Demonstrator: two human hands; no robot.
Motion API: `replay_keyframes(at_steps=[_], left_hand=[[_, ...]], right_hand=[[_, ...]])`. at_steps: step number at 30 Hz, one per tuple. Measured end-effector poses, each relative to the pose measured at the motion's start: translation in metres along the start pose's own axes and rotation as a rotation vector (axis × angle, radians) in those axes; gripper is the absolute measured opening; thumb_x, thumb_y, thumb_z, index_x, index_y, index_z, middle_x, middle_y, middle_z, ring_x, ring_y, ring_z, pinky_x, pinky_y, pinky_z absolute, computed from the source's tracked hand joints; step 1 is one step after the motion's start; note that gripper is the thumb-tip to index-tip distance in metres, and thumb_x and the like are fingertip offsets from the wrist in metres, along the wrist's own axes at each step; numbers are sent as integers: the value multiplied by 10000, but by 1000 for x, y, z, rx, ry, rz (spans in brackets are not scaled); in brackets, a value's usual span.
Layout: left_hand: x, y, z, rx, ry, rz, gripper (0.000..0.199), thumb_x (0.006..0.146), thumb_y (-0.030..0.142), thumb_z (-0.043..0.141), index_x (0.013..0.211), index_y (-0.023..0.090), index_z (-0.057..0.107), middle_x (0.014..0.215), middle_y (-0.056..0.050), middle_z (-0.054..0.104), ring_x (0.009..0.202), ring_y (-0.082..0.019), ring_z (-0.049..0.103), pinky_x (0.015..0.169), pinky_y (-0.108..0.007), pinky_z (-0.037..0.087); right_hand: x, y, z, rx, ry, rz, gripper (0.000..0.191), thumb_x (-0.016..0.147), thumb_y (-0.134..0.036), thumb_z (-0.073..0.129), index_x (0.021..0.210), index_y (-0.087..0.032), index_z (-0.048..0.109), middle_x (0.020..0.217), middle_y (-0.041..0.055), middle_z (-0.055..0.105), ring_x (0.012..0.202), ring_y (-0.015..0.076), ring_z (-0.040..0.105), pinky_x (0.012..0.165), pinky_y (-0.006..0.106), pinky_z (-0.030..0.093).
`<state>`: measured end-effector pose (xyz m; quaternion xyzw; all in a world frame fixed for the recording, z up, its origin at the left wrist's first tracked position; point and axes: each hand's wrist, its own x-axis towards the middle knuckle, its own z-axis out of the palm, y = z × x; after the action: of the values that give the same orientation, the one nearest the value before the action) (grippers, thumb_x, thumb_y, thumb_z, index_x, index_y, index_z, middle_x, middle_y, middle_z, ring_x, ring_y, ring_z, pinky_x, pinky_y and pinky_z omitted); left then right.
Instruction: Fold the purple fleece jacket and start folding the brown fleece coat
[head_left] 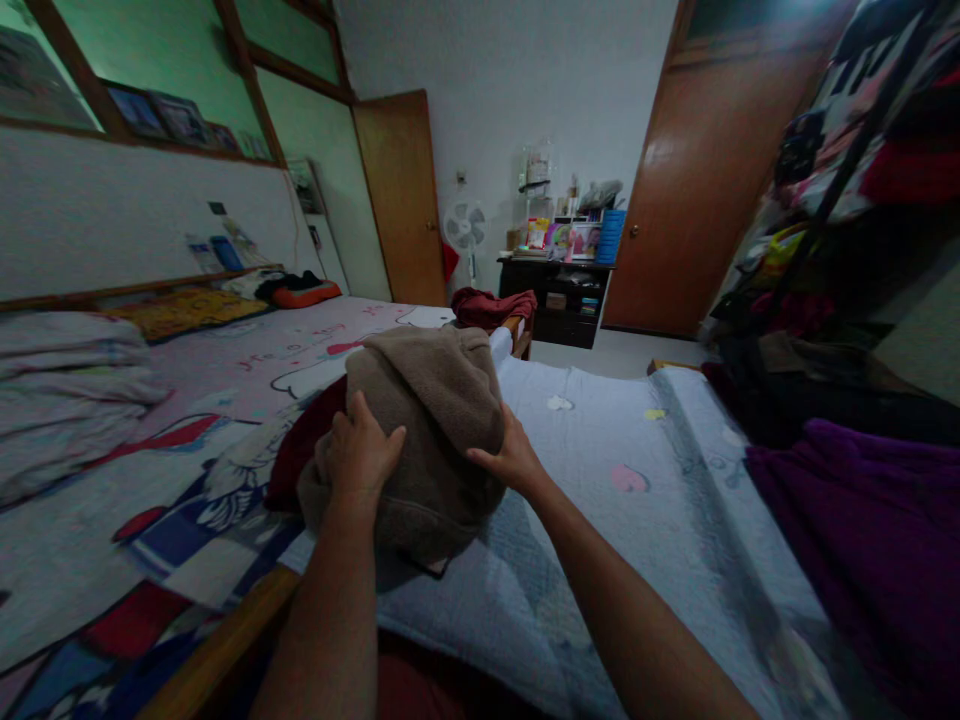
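A thick brown fleece garment, folded into a bulky bundle, is held between my two hands above the edge of the pale blue bed sheet. My left hand grips its left side, thumb apart from the fingers and fingertips pressed into the fabric. On the opposite side, my right hand clasps the bundle with the thumb in front; most of its fingers are hidden behind the cloth. Dark red cloth shows just left of the bundle, partly covered by it.
A second bed with a patterned pink sheet lies to the left, with a folded quilt on it. Red cloth hangs over the bed end. Purple fabric is piled at right. A fan and black cabinet stand behind.
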<state>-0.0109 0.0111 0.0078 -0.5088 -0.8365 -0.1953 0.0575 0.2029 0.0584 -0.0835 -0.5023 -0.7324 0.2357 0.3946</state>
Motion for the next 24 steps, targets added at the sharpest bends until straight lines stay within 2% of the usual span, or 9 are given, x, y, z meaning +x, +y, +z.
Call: replay_keyframes(at_steps=[2, 6, 9, 11, 14, 18, 21, 24], left_hand=[[7, 3, -2, 8, -35, -7, 841, 811, 417, 583, 1475, 77, 195, 1185, -251, 612, 1084, -370, 613, 868, -453, 480], [17, 4, -5, -29, -26, 3, 646, 840, 324, 542, 1426, 141, 342, 1110, -194, 671, 1004, -342, 652, 814, -420, 491], [17, 3, -8, -131, 25, 101, 469, 847, 298, 534, 1311, 238, 514, 1058, -116, 697, 964, -308, 658, 797, -393, 485], [11, 7, -9, -272, 63, 171, 366, 839, 283, 544, 1199, 259, 603, 1046, -67, 697, 942, -268, 653, 784, -353, 482], [-8, 23, -9, -558, 79, 301, 251, 835, 257, 548, 1058, 243, 661, 1021, -20, 687, 875, -199, 636, 738, -289, 479], [-49, 59, 2, -858, 22, 479, 190, 844, 218, 548, 992, 225, 667, 963, -10, 657, 806, -152, 603, 659, -242, 462], [-81, 86, 12, -958, -29, 575, 177, 867, 186, 535, 974, 228, 671, 926, -17, 618, 844, -150, 595, 691, -238, 467], [-107, 103, 18, -961, -46, 646, 182, 902, 201, 517, 974, 236, 681, 922, -31, 580, 865, -163, 586, 760, -274, 475]], right_hand=[[6, -2, 9, -5, -10, 52, 1032, 651, -383, 765, 1495, -148, 218, 1487, 171, 374, 1346, 299, 388, 1087, 415, 346], [10, 7, 14, -9, -15, 157, 662, 732, -138, 556, 1379, -232, 446, 1239, 67, 632, 1127, 254, 588, 976, 375, 436], [11, 14, 5, 120, 39, 110, 569, 692, -89, 473, 1226, -253, 585, 1116, 10, 690, 1041, 221, 618, 935, 350, 458], [8, 17, -6, 255, 72, 72, 527, 676, -114, 465, 1163, -237, 624, 1087, -2, 697, 1027, 210, 614, 934, 349, 462], [-3, 21, -28, 473, 93, 73, 483, 672, -173, 479, 1124, -207, 648, 1061, 5, 704, 1009, 214, 613, 922, 362, 475], [-31, 30, -62, 718, 191, 197, 463, 661, -221, 561, 1114, -196, 657, 1015, 10, 722, 952, 225, 639, 871, 358, 507], [-51, 36, -83, 866, 287, 273, 492, 663, -250, 634, 1153, -207, 648, 1014, 12, 731, 948, 232, 658, 861, 360, 517], [-67, 39, -100, 917, 347, 312, 515, 663, -282, 689, 1172, -214, 645, 997, 13, 739, 934, 231, 670, 847, 355, 525]])
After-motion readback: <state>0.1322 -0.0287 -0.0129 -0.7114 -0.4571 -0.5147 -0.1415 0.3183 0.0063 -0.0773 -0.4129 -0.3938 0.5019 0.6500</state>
